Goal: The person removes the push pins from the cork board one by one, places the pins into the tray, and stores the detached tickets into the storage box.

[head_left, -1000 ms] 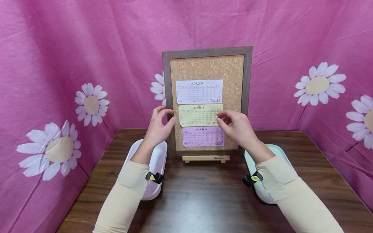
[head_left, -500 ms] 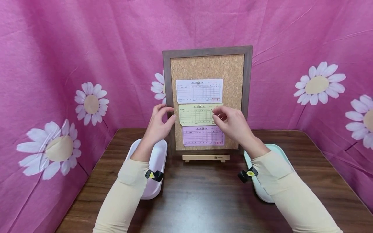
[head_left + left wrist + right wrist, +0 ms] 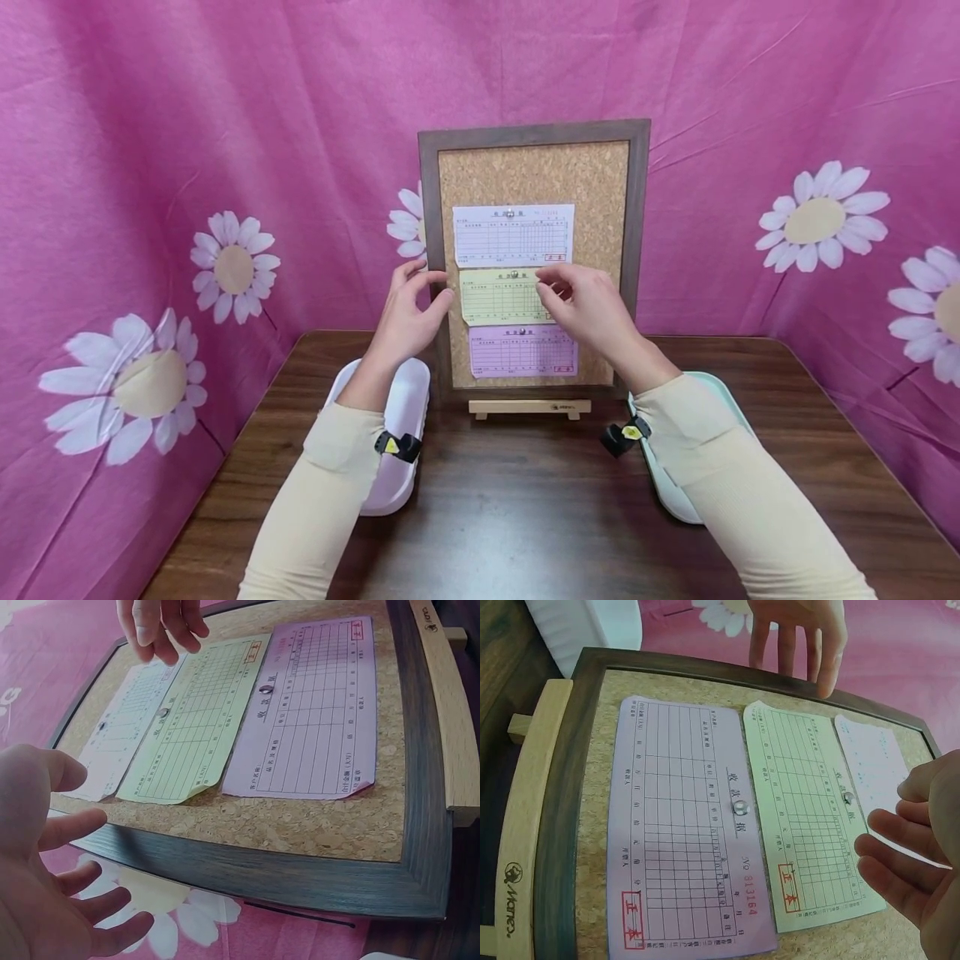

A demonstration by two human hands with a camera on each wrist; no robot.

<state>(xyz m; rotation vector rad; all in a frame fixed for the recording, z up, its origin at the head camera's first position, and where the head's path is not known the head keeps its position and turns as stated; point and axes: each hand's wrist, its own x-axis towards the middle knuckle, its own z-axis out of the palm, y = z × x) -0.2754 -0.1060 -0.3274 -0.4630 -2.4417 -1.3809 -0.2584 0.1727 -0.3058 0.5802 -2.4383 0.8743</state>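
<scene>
A framed corkboard (image 3: 532,177) stands upright with three printed receipt slips pinned one above another: a white slip (image 3: 495,242), a pale green slip (image 3: 487,302) and a purple slip (image 3: 510,358). Each carries a round, shiny pushpin near its top, such as the green slip's pushpin (image 3: 847,798). My right hand (image 3: 591,302) hovers before the green slip's right part, thumb and fingers loosely bent, nothing between them, fingertips a little right of that pushpin. Beside the board's left frame, my left hand (image 3: 411,312) has its fingers spread and holds nothing.
A light wooden stand (image 3: 530,407) supports the board on the brown table (image 3: 495,500). A white tray (image 3: 401,492) lies under my left forearm, and a pale green tray (image 3: 678,500) under the right. Pink floral cloth (image 3: 337,125) hangs behind.
My right hand has moved left across the green slip, from its right edge toward the pushpin. The left hand stays almost in place by the frame.
</scene>
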